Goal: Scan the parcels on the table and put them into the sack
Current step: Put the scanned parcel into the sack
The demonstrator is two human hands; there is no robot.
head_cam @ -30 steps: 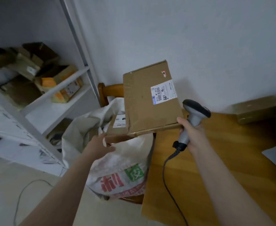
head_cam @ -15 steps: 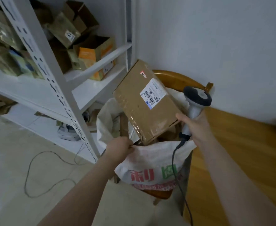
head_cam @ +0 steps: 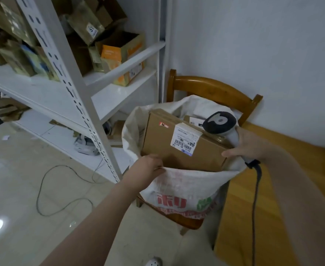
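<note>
A white metal rack (head_cam: pixel 81 106) fills the left of the room, its shelves piled with opened cardboard boxes (head_cam: pixel 119 54). To the right runs the wooden worktop (head_cam: pixel 240 217), set against the wall. Between rack and worktop stands a wooden chair (head_cam: pixel 211 91) with a curved back, and on its seat sits the white woven sack (head_cam: pixel 184 189), its mouth wide open and red and green print on its front.

The parcel (head_cam: pixel 167 146), a flat brown cardboard box, stands tilted in the mouth of the sack, its lower edge below the front rim and its broad face turned up toward the person. It lies between the two hands. Behind it, deeper in the sack, the corner of another parcel (head_cam: pixel 193 120) shows.

The left hand (head_cam: pixel 150 166) is at the parcel's lower left corner, fingers curled over the front rim of the sack and pinching the cloth. The right hand (head_cam: pixel 248 145) is at the parcel's right edge, wrapped round the grey handle of the scanner (head_cam: pixel 219 122), with one fingertip reaching to the parcel's near right corner. The scanner's dark head sits just above the parcel's upper right corner, and its cable (head_cam: pixel 254 198) hangs down over the worktop.

A white barcode label (head_cam: pixel 185 139) is stuck on the parcel's face.
</note>
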